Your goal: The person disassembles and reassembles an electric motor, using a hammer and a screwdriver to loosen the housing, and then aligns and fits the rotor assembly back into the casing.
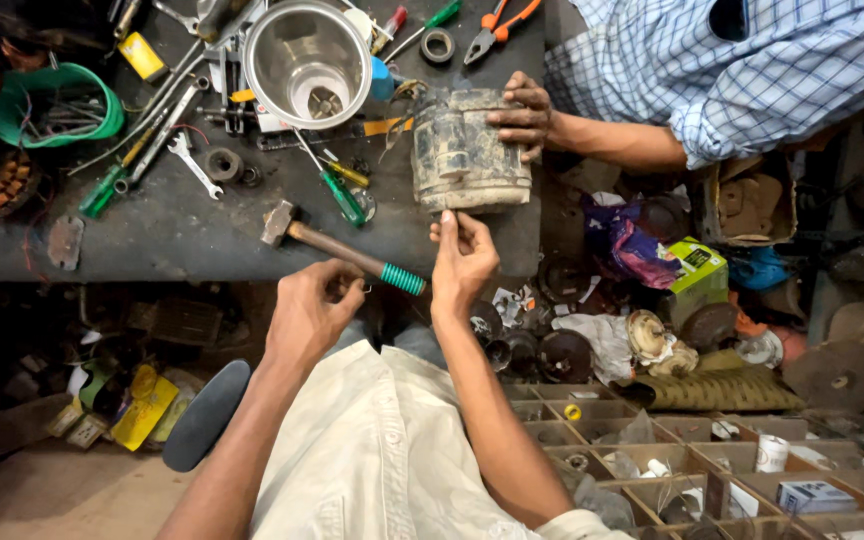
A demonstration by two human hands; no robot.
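Note:
A grimy, pale cylindrical motor housing (467,150) lies on the dark workbench (182,220). Another person's hand (522,115) in a checked sleeve steadies it from the right. My right hand (462,262) reaches up to its near rim, thumb and forefinger pinched together just below it; whether they hold anything is too small to tell. My left hand (310,312) hovers at the bench's front edge with its fingers curled shut. It is beside the green grip of a hammer (337,248) lying on the bench.
A steel jar (307,62), green-handled screwdrivers (342,195), a wrench (190,160), a tape roll (438,45) and orange pliers (497,25) crowd the bench. A green basin (57,105) stands at the left. Compartment trays of small parts (712,470) sit at the lower right.

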